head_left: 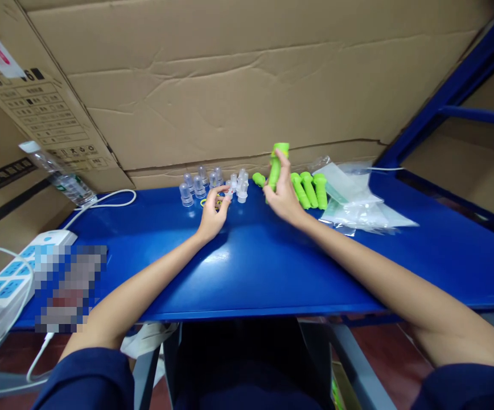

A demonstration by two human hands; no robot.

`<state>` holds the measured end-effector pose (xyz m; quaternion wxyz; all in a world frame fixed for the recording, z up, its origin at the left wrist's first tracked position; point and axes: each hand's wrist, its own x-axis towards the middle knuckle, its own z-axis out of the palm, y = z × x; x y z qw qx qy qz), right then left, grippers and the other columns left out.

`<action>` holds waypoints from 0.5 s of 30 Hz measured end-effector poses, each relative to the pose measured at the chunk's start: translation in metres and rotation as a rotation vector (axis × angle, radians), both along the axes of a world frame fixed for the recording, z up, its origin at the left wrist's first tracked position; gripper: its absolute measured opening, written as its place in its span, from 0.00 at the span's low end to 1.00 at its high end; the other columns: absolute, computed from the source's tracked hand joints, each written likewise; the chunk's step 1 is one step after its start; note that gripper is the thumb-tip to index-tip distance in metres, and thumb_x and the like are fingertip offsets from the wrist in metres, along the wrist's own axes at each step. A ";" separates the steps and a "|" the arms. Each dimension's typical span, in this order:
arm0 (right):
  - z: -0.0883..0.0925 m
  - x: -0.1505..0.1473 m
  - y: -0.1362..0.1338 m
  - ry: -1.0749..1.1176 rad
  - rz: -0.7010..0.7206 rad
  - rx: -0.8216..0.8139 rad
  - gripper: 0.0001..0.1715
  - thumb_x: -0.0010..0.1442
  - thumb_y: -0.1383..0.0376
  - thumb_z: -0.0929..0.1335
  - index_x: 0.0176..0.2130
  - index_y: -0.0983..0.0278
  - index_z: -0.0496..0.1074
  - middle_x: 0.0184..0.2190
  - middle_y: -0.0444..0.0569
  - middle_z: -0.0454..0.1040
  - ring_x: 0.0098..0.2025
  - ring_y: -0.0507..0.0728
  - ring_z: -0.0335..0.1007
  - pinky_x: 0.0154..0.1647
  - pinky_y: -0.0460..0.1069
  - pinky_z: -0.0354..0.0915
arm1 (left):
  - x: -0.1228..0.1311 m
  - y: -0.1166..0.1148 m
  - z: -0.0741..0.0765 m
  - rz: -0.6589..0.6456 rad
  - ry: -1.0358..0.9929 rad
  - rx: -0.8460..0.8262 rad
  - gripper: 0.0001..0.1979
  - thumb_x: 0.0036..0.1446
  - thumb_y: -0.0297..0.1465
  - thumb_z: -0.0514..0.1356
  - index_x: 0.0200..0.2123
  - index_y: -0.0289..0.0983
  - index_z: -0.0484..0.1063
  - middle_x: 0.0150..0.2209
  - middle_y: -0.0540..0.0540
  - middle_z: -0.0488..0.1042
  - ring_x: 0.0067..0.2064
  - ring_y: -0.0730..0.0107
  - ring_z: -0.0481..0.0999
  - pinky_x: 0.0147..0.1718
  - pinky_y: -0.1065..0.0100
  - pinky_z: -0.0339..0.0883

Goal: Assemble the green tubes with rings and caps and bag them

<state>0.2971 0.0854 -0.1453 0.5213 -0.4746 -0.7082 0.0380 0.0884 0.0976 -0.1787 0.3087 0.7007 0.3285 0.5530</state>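
Nearest: dark-blue sleeves (85,378), arms lying out over the glossy blue metal table (247,267). Right hand (283,199) is gripping a bright green plastic tube (278,162) upright at the table's far edge. Left hand (213,213) is pinching a small clear plastic cap (229,192). Judging it early: many clear caps (198,185) are standing loose, and green tubes (309,189) are lying beside clear plastic bags (358,205).

The blue table (251,273) bears clear caps (198,187), green handles (309,189), plastic bags (358,208) and a power strip (3,285).
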 end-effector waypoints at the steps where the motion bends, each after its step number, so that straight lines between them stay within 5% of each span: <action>1: 0.002 0.011 0.005 -0.062 -0.063 -0.004 0.46 0.61 0.65 0.61 0.72 0.57 0.39 0.67 0.60 0.55 0.61 0.65 0.65 0.63 0.68 0.61 | 0.000 0.000 0.000 0.006 0.003 -0.001 0.12 0.67 0.37 0.57 0.51 0.41 0.68 0.51 0.42 0.73 0.41 0.69 0.76 0.40 0.67 0.72; 7: -0.003 0.058 0.022 -0.284 -0.217 -0.189 0.46 0.64 0.63 0.61 0.73 0.67 0.37 0.66 0.67 0.59 0.65 0.68 0.61 0.61 0.65 0.62 | 0.000 -0.004 0.005 0.093 0.095 0.034 0.11 0.63 0.25 0.56 0.47 0.40 0.69 0.50 0.42 0.74 0.41 0.69 0.76 0.39 0.67 0.70; 12: -0.010 0.065 0.028 -0.332 -0.233 -0.292 0.30 0.63 0.62 0.61 0.62 0.66 0.63 0.56 0.63 0.73 0.55 0.66 0.71 0.57 0.61 0.64 | -0.011 0.000 0.014 0.274 0.290 0.106 0.13 0.56 0.20 0.58 0.43 0.39 0.71 0.47 0.42 0.75 0.42 0.65 0.76 0.49 0.57 0.67; 15: -0.011 0.061 0.029 -0.423 -0.255 -0.302 0.27 0.63 0.63 0.61 0.59 0.67 0.68 0.54 0.62 0.74 0.56 0.67 0.70 0.58 0.61 0.64 | -0.021 0.003 0.019 0.349 0.497 0.105 0.11 0.57 0.22 0.60 0.42 0.38 0.73 0.48 0.41 0.76 0.50 0.54 0.75 0.54 0.50 0.61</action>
